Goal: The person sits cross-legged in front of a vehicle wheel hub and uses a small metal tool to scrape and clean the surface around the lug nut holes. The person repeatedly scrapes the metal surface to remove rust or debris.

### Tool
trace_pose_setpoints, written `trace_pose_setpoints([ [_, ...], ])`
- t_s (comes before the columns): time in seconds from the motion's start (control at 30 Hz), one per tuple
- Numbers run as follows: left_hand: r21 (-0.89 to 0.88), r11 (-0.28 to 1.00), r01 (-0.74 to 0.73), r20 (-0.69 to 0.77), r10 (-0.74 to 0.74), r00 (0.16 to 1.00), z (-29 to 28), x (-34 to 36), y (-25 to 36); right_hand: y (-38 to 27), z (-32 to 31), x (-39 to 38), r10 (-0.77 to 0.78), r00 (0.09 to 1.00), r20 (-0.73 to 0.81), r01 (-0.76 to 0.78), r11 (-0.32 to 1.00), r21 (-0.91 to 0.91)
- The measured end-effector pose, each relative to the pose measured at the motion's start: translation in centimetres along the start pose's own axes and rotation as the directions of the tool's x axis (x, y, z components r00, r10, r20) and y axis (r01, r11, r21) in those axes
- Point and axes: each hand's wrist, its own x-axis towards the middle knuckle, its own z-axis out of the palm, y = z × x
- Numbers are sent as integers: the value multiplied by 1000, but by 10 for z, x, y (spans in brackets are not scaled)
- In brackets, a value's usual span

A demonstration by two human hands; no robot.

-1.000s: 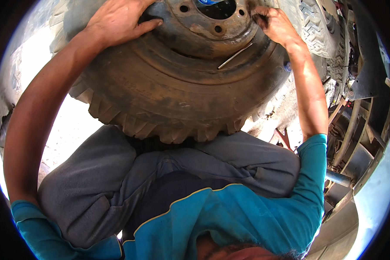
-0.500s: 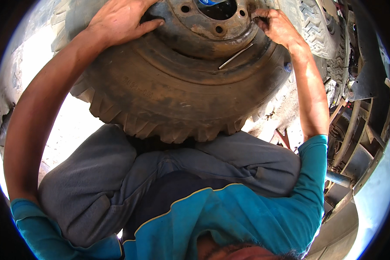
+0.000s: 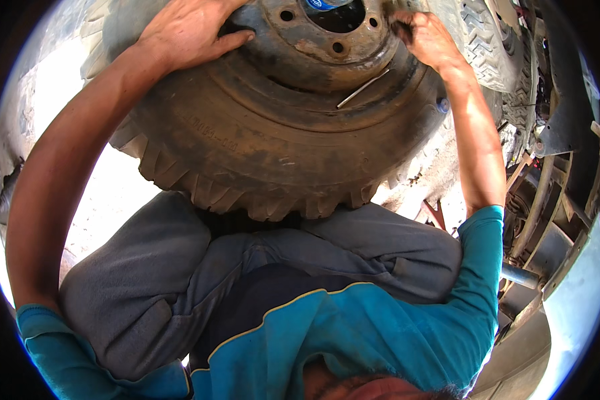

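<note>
A large, dirty tyre point(image 3: 280, 153) with coarse tread lies before my bent legs, around a rusty steel wheel centre point(image 3: 307, 53) with bolt holes. My left hand point(image 3: 187, 37) rests at the upper left of the wheel, thumb stretched out toward the metal, some fingertips cut off at the top edge. My right hand point(image 3: 427, 40) is curled at the right edge of the metal centre, its darkened fingertips touching there; what they grip is hidden. A thin metal rod point(image 3: 357, 93) lies on the wheel below the centre. A blue object point(image 3: 323, 3) shows at the central opening.
More treaded tyres point(image 3: 483, 47) stand at the upper right. Metal frame parts point(image 3: 533, 227) and a pale curved panel point(image 3: 573, 300) line the right side, with a pipe point(image 3: 520, 273) near my right knee. Bright ground point(image 3: 103, 193) shows at the left.
Both hands keep almost the same places, with slight shifts of the fingers. The tyre and rod appear very slightly further right in the view.
</note>
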Motion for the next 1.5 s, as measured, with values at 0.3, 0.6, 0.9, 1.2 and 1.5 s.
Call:
trace_pose_setpoints([
  [0.3, 28, 999, -16, -48, 17, 999, 0, -2, 1, 5, 5, -1, -79, 997, -23, 80, 996, 33],
  [0.6, -2, 1000, -2, -1, 2, 1000, 0, 1, -1, -2, -4, -6, -84, 993, 81, 74, 990, 122],
  [0.9, 28, 1000, -14, -29, 15, 999, 0, -2, -1, -12, -6, -1, 5, 999, 43, -4, 1000, -19],
  [1.2, 37, 999, -7, -9, 7, 1000, 1, -2, -2, -5, 4, 2, 3, 1000, 3, -3, 1000, 5],
  [1.5, 64, 994, 87, -28, -85, 996, 13, -8, 3, 5, 2, -4, -141, 988, 58, 133, 984, 114],
])
